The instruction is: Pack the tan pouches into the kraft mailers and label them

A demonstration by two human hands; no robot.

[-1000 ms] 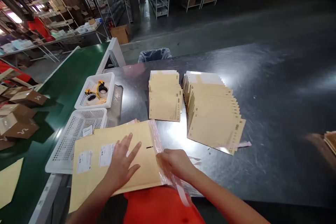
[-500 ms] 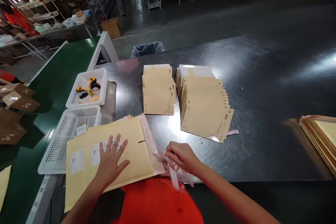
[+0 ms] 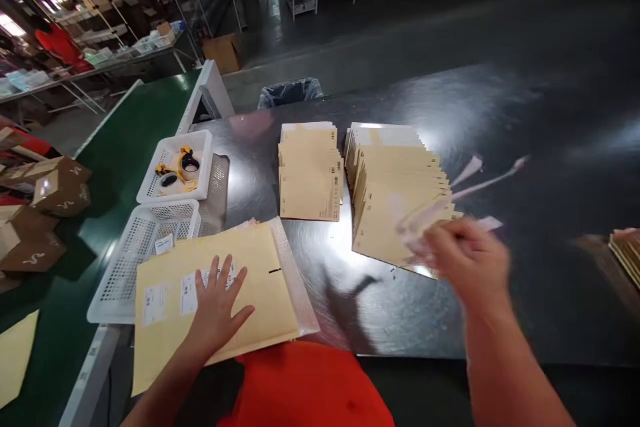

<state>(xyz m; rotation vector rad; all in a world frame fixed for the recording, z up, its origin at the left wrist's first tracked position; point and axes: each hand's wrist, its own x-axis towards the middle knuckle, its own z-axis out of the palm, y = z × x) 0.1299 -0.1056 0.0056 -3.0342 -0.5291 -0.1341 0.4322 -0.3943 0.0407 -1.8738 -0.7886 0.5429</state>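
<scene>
My left hand [image 3: 219, 310] lies flat with spread fingers on a yellow padded envelope [image 3: 257, 267], partly over its white labels. The envelope's bubble-lined flap [image 3: 295, 280] is turned out to the right. Raised over the table at right, my right hand [image 3: 467, 257] is blurred, its fingers closed on thin, pale peel-off strips [image 3: 487, 180] that trail out above it and to its left. Just behind that hand stands a fanned row of flat tan cardboard mailers [image 3: 395, 203]. A smaller row of tan mailers [image 3: 311, 190] sits left of it.
Left of the envelope are a white basket [image 3: 117, 280] and another white basket [image 3: 150, 177] with tape dispensers [image 3: 187, 163]. A green conveyor [image 3: 120, 140] carries brown boxes [image 3: 63, 187]. More envelopes [image 3: 625, 257] lie at the right edge. Beyond the table is a lined bin [image 3: 291, 95].
My right hand has moved right and up from the envelope's flap, taking the pale strips with it; the flap's pinkish strip is gone. My left hand stays on the envelope.
</scene>
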